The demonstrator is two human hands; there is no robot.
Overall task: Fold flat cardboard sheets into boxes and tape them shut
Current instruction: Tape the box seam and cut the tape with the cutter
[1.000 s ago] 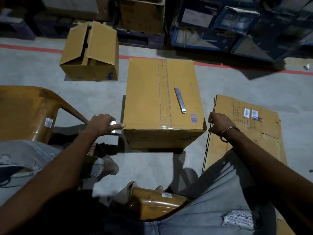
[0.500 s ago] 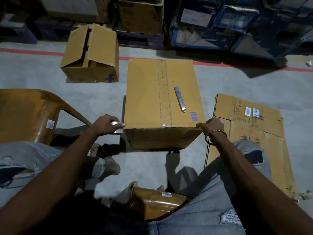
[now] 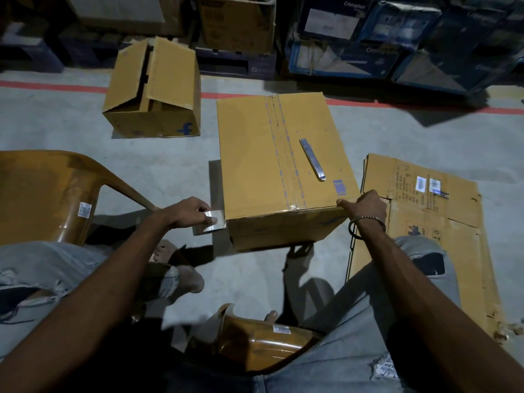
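A tape roll [image 3: 208,224] is being gripped by the left hand [image 3: 188,214] beside the taped box [image 3: 279,171] on the floor; its near right corner is being pinched by the right hand [image 3: 365,207]. A cutter [image 3: 312,159] is lying on top. Flat cardboard sheets [image 3: 431,228] are lying rightward; an open box [image 3: 154,92] is standing beyond.

Taped box [image 3: 263,165] centre on floor [image 3: 425,143], cutter [image 3: 312,159] on top. Open box [image 3: 153,89] behind-left. Flat sheets [image 3: 442,222] right. Chair [image 3: 42,194] left.
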